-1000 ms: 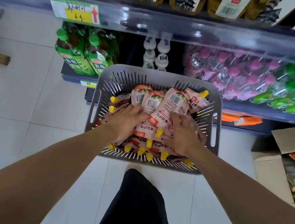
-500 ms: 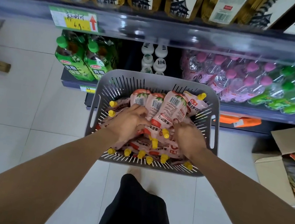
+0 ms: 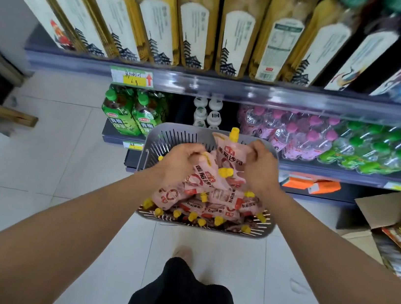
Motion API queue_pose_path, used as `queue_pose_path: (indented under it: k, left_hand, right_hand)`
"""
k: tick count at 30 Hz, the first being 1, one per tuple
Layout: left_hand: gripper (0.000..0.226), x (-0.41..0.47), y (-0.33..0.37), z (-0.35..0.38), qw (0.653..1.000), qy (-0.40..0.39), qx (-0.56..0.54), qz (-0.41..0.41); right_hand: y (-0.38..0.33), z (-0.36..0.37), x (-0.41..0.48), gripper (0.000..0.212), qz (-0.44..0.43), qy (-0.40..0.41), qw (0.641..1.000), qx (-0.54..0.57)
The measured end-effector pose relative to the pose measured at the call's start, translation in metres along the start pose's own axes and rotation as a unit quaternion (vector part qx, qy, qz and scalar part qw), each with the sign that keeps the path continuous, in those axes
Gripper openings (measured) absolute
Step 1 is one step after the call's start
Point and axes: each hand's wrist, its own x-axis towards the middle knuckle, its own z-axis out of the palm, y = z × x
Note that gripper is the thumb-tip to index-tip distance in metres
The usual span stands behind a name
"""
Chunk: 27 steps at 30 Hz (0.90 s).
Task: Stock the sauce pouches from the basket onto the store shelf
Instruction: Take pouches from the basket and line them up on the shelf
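A grey slotted basket [image 3: 170,137] stands on the floor in front of the store shelf [image 3: 229,89], filled with pink sauce pouches [image 3: 214,210] with yellow caps. My left hand [image 3: 179,164] is closed around a bunch of pouches [image 3: 200,180] lifted above the pile, their bottoms hanging down. My right hand [image 3: 260,168] grips another pouch [image 3: 230,148] by its side, held upright with its yellow cap at the top. Both hands are over the basket.
Tall yellow bottles [image 3: 197,22] line the shelf above. The lower shelf holds green tea bottles [image 3: 132,114], small white bottles [image 3: 207,111] and pink- and green-capped water bottles [image 3: 324,141]. An open cardboard box [image 3: 379,210] stands on the floor at right. My leg [image 3: 186,296] is below the basket.
Both hands have closed on pouches and lifted them up out of the pile. The camera has tilted upward, bringing the shelf of yellow bottles into view.
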Motion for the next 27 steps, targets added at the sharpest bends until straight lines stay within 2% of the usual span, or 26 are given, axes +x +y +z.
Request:
queue_pose_path:
  k: [4, 6, 12, 17, 22, 27]
  left_hand:
    - [0.025, -0.044, 0.040, -0.023, 0.998, 0.034, -0.044, -0.013]
    - [0.022, -0.066, 0.064, -0.035, 0.995, 0.072, -0.063, 0.002]
    - [0.016, -0.128, 0.142, -0.076, 0.974, 0.189, -0.105, 0.071]
    - [0.023, -0.174, 0.205, -0.103, 0.949, 0.251, -0.136, 0.134]
    - [0.026, -0.206, 0.256, -0.133, 0.917, 0.305, -0.172, 0.190]
    - [0.020, -0.220, 0.297, -0.171, 0.882, 0.376, -0.174, 0.226]
  right_hand:
    - [-0.032, -0.026, -0.023, 0.029, 0.032, 0.011, 0.997, 0.070]
    - [-0.054, -0.043, -0.039, 0.030, 0.022, 0.028, 0.996, 0.077]
    - [-0.138, -0.100, -0.080, 0.018, -0.089, 0.125, 0.985, 0.082]
    - [-0.206, -0.141, -0.108, 0.018, -0.177, 0.170, 0.963, 0.116]
    - [-0.263, -0.177, -0.117, 0.024, -0.204, 0.198, 0.942, 0.179]
    - [-0.308, -0.201, -0.119, 0.026, -0.244, 0.218, 0.920, 0.214]
